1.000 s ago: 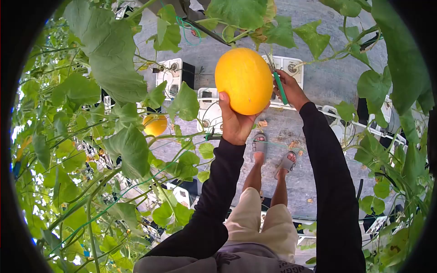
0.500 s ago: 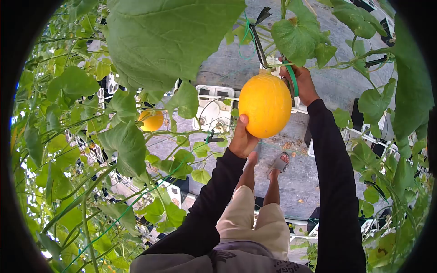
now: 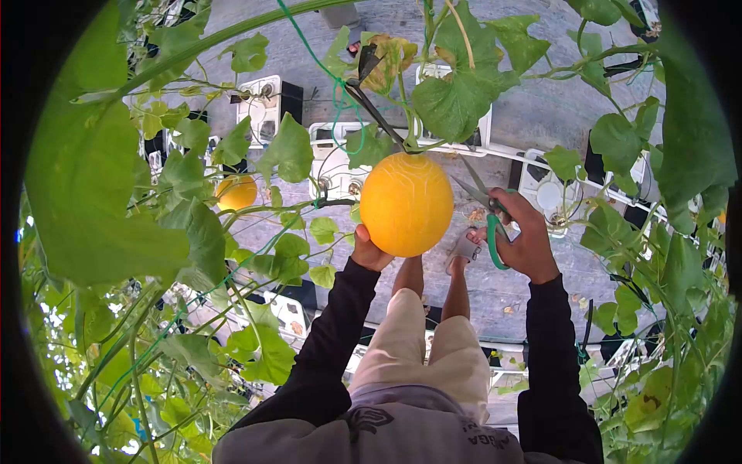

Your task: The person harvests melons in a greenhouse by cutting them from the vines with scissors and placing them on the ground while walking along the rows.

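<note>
Above white containers [image 3: 257, 110], contents hidden, the left hand [image 3: 372, 250] cups a melon [image 3: 407, 204] and the right hand [image 3: 529, 236] grips open scissors [image 3: 483, 196].

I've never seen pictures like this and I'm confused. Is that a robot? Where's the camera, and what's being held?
No robot here, just a person using two bare hands! The camera sits on the person's head, looking forward and down. That's why you see their sleeves and legs.

The left hand holds a yellow melon from below. The right hand holds scissors with green handles, blades apart, beside it. Green leaves are all around. Further down, white boxes stand on the grey floor.
</note>
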Demonstrator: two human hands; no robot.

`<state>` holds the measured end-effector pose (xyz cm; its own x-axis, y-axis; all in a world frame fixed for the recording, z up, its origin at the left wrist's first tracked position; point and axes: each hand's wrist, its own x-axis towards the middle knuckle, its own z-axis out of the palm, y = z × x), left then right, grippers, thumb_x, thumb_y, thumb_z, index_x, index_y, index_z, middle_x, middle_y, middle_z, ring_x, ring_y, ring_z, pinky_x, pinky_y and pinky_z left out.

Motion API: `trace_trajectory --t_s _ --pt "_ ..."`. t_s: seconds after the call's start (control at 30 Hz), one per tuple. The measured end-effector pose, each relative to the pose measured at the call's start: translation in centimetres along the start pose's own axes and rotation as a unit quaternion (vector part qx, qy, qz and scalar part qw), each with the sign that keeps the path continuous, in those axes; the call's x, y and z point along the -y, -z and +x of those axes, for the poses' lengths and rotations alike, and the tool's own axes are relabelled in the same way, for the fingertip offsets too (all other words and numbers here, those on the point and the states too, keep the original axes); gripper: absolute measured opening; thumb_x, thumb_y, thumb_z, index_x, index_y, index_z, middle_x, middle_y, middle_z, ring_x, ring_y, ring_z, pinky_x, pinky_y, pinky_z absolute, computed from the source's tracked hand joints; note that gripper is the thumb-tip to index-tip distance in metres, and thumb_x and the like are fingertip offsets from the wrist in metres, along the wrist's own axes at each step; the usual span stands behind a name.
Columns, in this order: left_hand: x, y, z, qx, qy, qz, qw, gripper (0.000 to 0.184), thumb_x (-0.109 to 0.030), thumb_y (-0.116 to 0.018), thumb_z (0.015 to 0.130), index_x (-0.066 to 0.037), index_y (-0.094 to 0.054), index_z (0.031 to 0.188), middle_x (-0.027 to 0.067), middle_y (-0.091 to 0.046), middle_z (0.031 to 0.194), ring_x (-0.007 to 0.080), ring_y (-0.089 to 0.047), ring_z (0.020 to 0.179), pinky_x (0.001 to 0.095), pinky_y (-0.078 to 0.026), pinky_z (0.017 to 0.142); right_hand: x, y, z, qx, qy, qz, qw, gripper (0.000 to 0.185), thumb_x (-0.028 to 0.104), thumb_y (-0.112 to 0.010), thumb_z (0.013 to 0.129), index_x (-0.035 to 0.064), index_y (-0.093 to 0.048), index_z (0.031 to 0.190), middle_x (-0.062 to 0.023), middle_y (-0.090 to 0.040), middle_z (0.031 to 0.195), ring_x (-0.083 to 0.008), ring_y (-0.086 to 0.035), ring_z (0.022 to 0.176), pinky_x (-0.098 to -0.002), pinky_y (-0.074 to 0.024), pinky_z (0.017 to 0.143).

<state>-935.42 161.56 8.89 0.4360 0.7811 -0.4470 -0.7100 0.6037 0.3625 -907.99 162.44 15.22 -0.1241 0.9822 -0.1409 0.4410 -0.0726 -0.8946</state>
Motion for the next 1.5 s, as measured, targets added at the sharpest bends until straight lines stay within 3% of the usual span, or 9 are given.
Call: trace_trajectory --t_s 0.33,0.57,0.8,0.9,0.97,1.07,1.2,1.3,1.5 --pt "2.6 -0.3 -4.5 -0.063 0.022 0.129 0.989 0.096 -0.053 -0.073 0.063 -0.006 -0.026 0.133 0.0097 -0.04 0.129 0.0248 -0.042 0.118 0.0406 -0.038 0.096 3.1 -0.1 -1.8 -0.04 0.088 -0.237 0.967 0.048 0.015 -0.066 0.068 0.0093 -0.051 0.113 -0.0096 -0.053 0.085 -0.0275 -0.054 0.078 -0.0362 -0.0457 0.067" --pt "3.0 -0.8 -6.3 -0.08 -0.001 0.223 0.971 0.087 -0.047 -0.071 0.068 -0.005 -0.026 0.131 0.0102 -0.038 0.126 0.0236 -0.039 0.118 0.0371 -0.036 0.096 3.6 -1.0 -5.1 -0.001 0.011 -0.221 0.975 0.046 0.016 -0.066 0.069 0.0092 -0.051 0.112 -0.0101 -0.058 0.086 -0.0274 -0.058 0.073 -0.0374 -0.0468 0.062" --pt "3.9 -0.6 -8.8 -0.119 -0.026 0.259 0.958 0.082 -0.044 -0.07 0.07 -0.004 -0.027 0.127 0.011 -0.04 0.121 0.0233 -0.042 0.114 0.0366 -0.037 0.095 0.3 -3.9 -9.8 0.108 -0.181 0.065 0.975 0.052 0.041 -0.057 0.083 0.0025 -0.043 0.114 -0.0171 -0.058 0.09 -0.03 -0.059 0.076 -0.0347 -0.0457 0.068" --pt "4.3 -0.4 -9.8 -0.12 -0.022 0.286 0.95 0.08 -0.042 -0.07 0.069 -0.004 -0.028 0.125 0.0117 -0.041 0.119 0.0236 -0.044 0.112 0.0365 -0.038 0.094 -1.4 -6.1 -9.2 0.074 -0.136 0.245 0.957 0.044 0.014 -0.06 0.084 0.005 -0.042 0.123 -0.001 -0.056 0.09 -0.0065 -0.048 0.073 -0.0229 -0.0431 0.064" --pt "4.6 -0.3 -10.4 -0.134 -0.02 0.293 0.946 0.079 -0.039 -0.071 0.068 -0.004 -0.029 0.125 0.0115 -0.042 0.118 0.0235 -0.045 0.11 0.036 -0.039 0.093 -0.9 -5.6 -8.7 0.064 -0.204 0.288 0.933 0.042 0.01 -0.064 0.081 0.0024 -0.048 0.119 -0.0004 -0.057 0.082 -0.004 -0.048 0.066 -0.0202 -0.0417 0.06" --pt "4.9 0.4 -11.4 -0.146 -0.024 0.322 0.935 0.079 -0.035 -0.073 0.066 -0.005 -0.029 0.125 0.011 -0.042 0.117 0.0228 -0.044 0.11 0.0354 -0.039 0.092 -1.0 -6.3 -9.7 -0.015 -0.113 0.287 0.951 0.043 0.008 -0.067 0.078 0.0019 -0.051 0.118 0.0003 -0.058 0.079 -0.0027 -0.047 0.063 -0.0186 -0.0408 0.055" --pt "5.7 0.0 -12.8 -0.136 -0.029 0.33 0.934 0.081 -0.037 -0.073 0.064 -0.004 -0.029 0.124 0.0108 -0.042 0.117 0.0227 -0.044 0.111 0.0352 -0.038 0.093 -1.0 -5.0 -12.4 0.095 -0.238 0.288 0.923 0.046 0.023 -0.067 0.08 -0.0018 -0.048 0.114 -0.0075 -0.061 0.092 -0.0109 -0.057 0.081 -0.0243 -0.0468 0.069" --pt "6.1 -0.6 -14.0 -0.121 -0.02 0.315 0.941 0.085 -0.041 -0.074 0.063 -0.004 -0.029 0.125 0.0106 -0.042 0.117 0.0222 -0.044 0.111 0.035 -0.038 0.093 -1.0 -5.0 -14.8 0.17 -0.256 0.417 0.855 0.029 0.016 -0.051 0.089 0.0004 -0.049 0.113 0.0008 -0.051 0.077 -0.0071 -0.051 0.062 -0.018 -0.0395 0.051" --pt "5.9 -3.2 -16.9 -0.046 0.0 0.335 0.941 0.089 -0.044 -0.075 0.06 -0.004 -0.029 0.126 0.0107 -0.042 0.119 0.022 -0.043 0.113 0.036 -0.037 0.095 3.0 -2.3 -19.4 0.215 -0.236 0.485 0.814 0.048 0.044 -0.039 0.092 0.0012 -0.046 0.113 -0.0024 -0.051 0.075 -0.0096 -0.05 0.057 -0.0207 -0.0406 0.051"
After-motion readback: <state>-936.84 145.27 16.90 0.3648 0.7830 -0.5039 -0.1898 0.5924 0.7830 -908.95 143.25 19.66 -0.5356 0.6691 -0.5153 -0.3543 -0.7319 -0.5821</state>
